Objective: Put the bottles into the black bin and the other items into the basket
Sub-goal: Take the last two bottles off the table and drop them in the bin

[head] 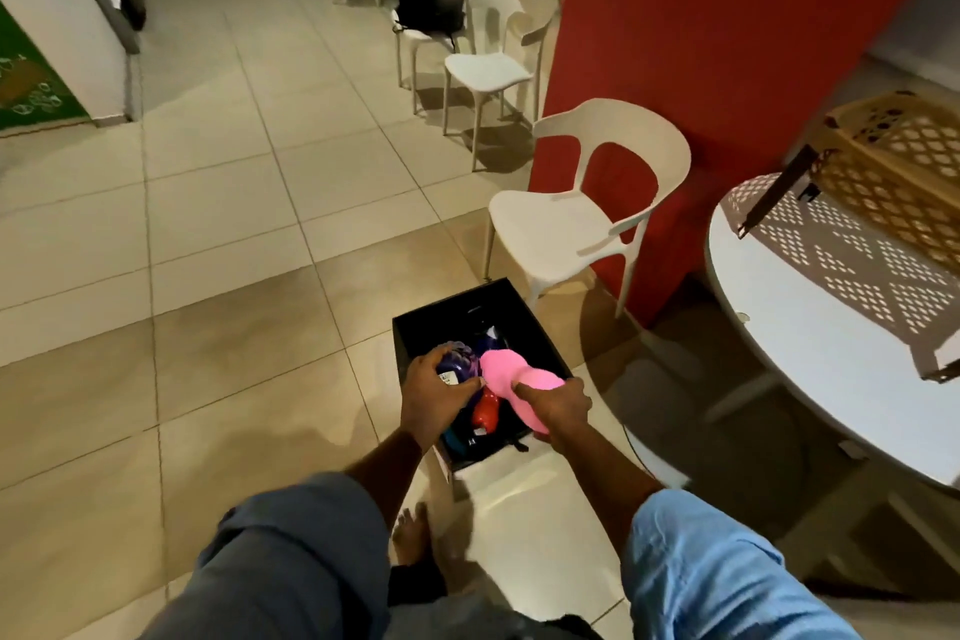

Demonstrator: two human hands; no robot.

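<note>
On the beige tiled floor (208, 224) stands the black bin (457, 322), near a white chair (561, 224) and a red wall (727, 42). Over the bin, the left hand (436, 395) grips a purple bottle (460, 361) and the right hand (558, 408) clasps a pink bottle (506, 374). A red bottle (485, 413) lies inside the bin. The basket (898, 172) sits on the white round table (779, 327) at far right.

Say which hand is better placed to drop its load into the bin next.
Probably left: the left hand holds the purple plastic bottle over the black rectangular bin; the right hand holds a long pink object overhanging its rim.
</note>
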